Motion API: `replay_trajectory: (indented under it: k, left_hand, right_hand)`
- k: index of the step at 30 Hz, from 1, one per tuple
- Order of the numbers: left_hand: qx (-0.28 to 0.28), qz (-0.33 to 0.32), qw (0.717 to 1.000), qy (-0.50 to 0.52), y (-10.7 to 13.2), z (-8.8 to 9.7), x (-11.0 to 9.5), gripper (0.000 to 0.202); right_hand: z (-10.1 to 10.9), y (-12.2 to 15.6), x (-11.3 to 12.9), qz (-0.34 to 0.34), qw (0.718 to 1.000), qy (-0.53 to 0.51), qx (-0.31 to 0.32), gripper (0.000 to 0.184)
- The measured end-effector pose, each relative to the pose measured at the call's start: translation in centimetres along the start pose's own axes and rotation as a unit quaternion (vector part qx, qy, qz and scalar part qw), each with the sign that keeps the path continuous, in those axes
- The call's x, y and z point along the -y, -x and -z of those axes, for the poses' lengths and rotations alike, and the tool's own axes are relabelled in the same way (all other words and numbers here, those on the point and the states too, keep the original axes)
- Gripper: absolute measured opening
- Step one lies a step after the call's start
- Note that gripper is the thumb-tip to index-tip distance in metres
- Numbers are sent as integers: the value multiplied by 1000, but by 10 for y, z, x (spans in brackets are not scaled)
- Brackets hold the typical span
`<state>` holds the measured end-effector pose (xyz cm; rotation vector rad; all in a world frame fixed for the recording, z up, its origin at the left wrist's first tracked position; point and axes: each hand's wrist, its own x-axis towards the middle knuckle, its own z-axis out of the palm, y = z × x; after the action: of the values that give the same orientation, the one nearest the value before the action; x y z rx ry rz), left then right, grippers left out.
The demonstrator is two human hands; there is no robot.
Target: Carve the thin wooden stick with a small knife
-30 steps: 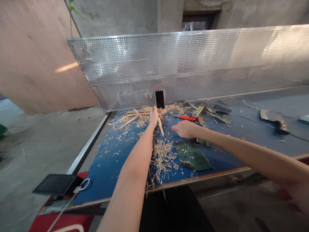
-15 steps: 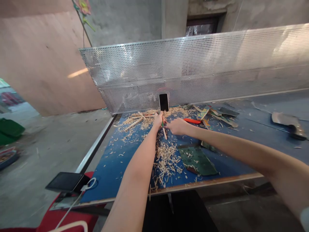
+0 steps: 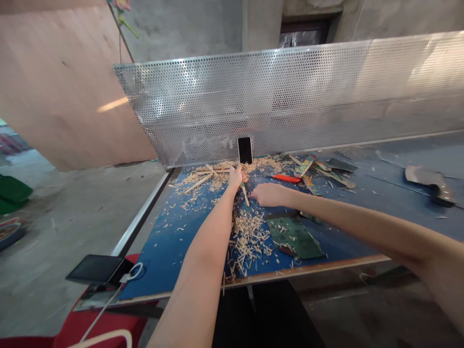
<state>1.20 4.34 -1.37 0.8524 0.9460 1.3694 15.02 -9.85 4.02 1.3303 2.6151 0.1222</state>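
Note:
My left hand (image 3: 236,178) is closed around a thin wooden stick (image 3: 247,197), whose pale end points down toward me. A green patch shows on the stick close to the fingers. To the right of the stick is my right hand (image 3: 270,194), its fingers curled closed; what they hold is hidden. Below both hands lies a heap of curly wood shavings (image 3: 250,237) on the blue tabletop (image 3: 170,261). More shavings and a few pale wooden sticks (image 3: 199,183) lie beyond, to the left of my left hand.
A phone (image 3: 245,150) leans against the perforated metal panel (image 3: 217,106). An orange-red handled tool (image 3: 286,178) and coloured strips (image 3: 304,166) lie right of it. A dark green sheet (image 3: 295,237) is near the front edge. A black device (image 3: 96,268) with a white cable sits front left.
My right hand has shifted slightly away from the stick and down, leaving a gap between them. The stick's lower end shows more clearly. My left hand keeps its grip.

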Motion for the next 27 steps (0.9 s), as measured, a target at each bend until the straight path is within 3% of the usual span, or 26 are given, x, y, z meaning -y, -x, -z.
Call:
replay_trajectory:
  k: [6, 12, 16, 21, 27]
  left_hand:
    - [0, 9, 1000, -7, 1, 2, -5, 24]
    - [8, -5, 1000, -10, 0, 4, -3, 24]
    - [8, -4, 1000, -14, -7, 6, 3, 33]
    - [2, -7, 1000, -9, -10, 5, 5, 45]
    - [17, -4, 1000, 3, -5, 7, 2, 52]
  right_hand:
    - [0, 29, 8, 49, 998, 41, 28, 34]
    - [10, 21, 3, 61, 992, 100, -45, 38]
    - [3, 14, 0, 78, 989, 123, -32, 36]
    - [-9, 16, 3, 52, 994, 91, -26, 35]
    - [-9, 21, 12, 37, 998, 41, 6, 41]
